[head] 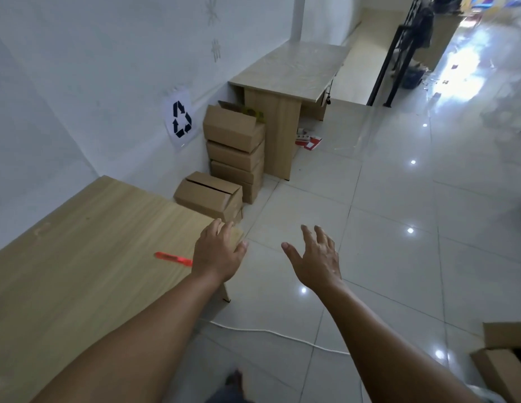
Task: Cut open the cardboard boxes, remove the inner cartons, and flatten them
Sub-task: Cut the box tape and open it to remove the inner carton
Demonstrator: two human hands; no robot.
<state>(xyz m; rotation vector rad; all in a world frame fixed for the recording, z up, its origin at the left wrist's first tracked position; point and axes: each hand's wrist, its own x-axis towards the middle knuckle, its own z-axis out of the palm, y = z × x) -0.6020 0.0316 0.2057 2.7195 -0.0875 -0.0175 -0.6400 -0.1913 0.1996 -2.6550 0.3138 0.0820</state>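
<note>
by wall: five boxes; both hands' fingers spread, holding nothing.

Both hands empty w/ spread fingers, boxes ahead.

The left hand hides the near end of the red cutter and the table corner. At four o'clock, an open cardboard box is cut by the edge. At one o'clock, far objects are blurred.
</note>
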